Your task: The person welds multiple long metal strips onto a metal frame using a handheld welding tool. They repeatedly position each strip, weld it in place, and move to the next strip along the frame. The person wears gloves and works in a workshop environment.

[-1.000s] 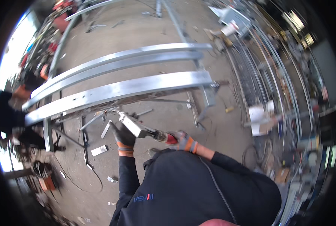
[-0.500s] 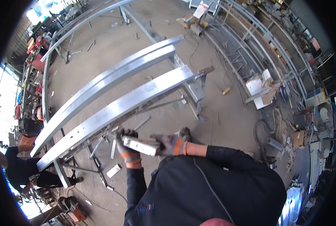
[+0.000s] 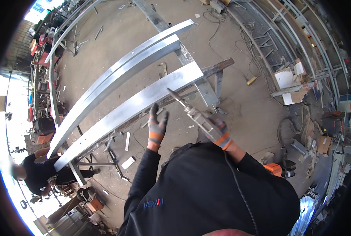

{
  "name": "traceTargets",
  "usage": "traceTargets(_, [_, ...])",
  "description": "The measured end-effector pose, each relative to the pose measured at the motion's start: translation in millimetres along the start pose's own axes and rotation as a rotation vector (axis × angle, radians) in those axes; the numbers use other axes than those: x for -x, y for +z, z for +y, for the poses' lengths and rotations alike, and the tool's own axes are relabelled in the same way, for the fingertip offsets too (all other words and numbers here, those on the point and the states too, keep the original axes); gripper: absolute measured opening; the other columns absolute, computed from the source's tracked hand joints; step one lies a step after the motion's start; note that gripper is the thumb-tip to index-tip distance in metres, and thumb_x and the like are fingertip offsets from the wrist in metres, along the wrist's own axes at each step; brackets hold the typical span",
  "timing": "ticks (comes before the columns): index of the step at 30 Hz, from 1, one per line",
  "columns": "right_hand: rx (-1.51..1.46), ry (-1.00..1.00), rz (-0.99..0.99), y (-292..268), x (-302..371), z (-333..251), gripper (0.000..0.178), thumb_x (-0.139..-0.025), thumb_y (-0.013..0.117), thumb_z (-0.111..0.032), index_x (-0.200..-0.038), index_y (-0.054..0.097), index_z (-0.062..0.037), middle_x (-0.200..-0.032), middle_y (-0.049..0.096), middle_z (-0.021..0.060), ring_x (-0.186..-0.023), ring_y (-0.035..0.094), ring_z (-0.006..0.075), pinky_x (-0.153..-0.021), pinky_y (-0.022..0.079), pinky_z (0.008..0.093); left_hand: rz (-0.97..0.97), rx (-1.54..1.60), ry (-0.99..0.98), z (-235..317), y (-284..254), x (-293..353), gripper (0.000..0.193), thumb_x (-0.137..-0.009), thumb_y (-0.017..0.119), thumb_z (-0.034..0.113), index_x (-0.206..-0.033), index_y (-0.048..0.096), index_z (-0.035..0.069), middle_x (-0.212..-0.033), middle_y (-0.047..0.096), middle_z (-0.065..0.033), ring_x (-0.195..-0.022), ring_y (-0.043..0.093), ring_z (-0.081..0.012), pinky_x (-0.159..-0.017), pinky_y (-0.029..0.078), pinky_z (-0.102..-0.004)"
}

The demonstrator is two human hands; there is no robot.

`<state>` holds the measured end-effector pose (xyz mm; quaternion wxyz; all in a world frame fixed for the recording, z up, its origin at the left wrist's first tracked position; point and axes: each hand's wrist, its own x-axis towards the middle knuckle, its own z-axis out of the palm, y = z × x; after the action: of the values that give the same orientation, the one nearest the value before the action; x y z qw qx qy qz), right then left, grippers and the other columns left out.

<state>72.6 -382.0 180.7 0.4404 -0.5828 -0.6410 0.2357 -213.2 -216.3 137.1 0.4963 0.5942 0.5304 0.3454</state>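
My right hand [image 3: 221, 133], in a grey and orange glove, is closed around a grey power drill [image 3: 201, 122]. The drill's long, tapering bit slants up to the left, and its tip overlaps the near silver metal beam [image 3: 140, 100] in the picture. Whether the tip touches the metal, I cannot tell. My left hand [image 3: 157, 126], gloved the same way, is raised beside that beam's near edge with fingers apart and nothing in it. Behind the near beam, a second curved silver beam [image 3: 116, 76] runs alongside it.
Both beams rest on metal trestles, one with a steel crossbar [image 3: 222, 67] at the right. A co-worker [image 3: 42, 169] stands by the beams' left end. Cables [image 3: 248, 39] and cardboard [image 3: 291, 84] lie on the right. A pale flat piece [image 3: 128, 162] is on the floor.
Both hands were together at a pale oblong thing close to my body. Now they are apart: the left is open, and the right holds the drill toward the near beam. The view has shifted.
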Motion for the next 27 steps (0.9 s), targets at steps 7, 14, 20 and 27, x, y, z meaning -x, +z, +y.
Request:
traceTargets(7, [-0.035,0.173,0.13,-105.2,-19.2,95.1,0.051,-0.095,0.084,-0.011,-0.142,0.071,0.0004,-0.123,0.081,0.0144,-0.108,0.081,0.0276,-0.096,0.063,0.0394,-0.286,-1.412,0.196,-14.3,81.1,-145.7,0.128,-0.081,0.094,0.059,-0.179,0.031,0.005,-0.186,0.028,-0.0262,-0.171,0.024,-0.051,-0.132,0.02,-0.0766])
traceTargets(14, [0.013,0.403,0.116,-149.1,-19.2,130.2,0.056,-0.094,0.085,-0.008,-0.147,0.069,-0.0005,-0.13,0.081,0.011,-0.117,0.078,0.02,-0.102,0.062,0.0355,-0.25,-1.588,0.246,-45.4,86.1,-180.9,0.078,-0.103,0.063,0.02,-0.177,0.039,0.014,-0.18,0.039,-0.0251,-0.161,0.041,-0.0519,-0.127,0.03,-0.078])
traceTargets(20, [-0.099,0.367,0.218,-135.9,-40.0,145.5,0.053,-0.095,0.085,-0.012,-0.144,0.07,0.0011,-0.122,0.081,0.0135,-0.108,0.079,0.0229,-0.096,0.063,0.037,-0.366,-1.36,0.232,-20.2,59.9,-214.3,0.108,-0.078,0.092,0.026,-0.173,0.041,0.01,-0.176,0.043,-0.0271,-0.158,0.044,-0.0518,-0.129,0.037,-0.0693])
traceTargets(27, [-0.079,0.459,0.243,-115.4,-58.4,135.3,0.043,-0.096,0.085,-0.015,-0.135,0.074,-0.0008,-0.111,0.082,0.0115,-0.097,0.08,0.0241,-0.089,0.064,0.0385,-0.613,-1.093,0.082,11.2,19.7,-288.3,0.097,-0.073,0.092,0.026,-0.161,0.055,0.011,-0.12,0.08,-0.024,-0.113,0.079,-0.0444,-0.1,0.063,-0.0504])
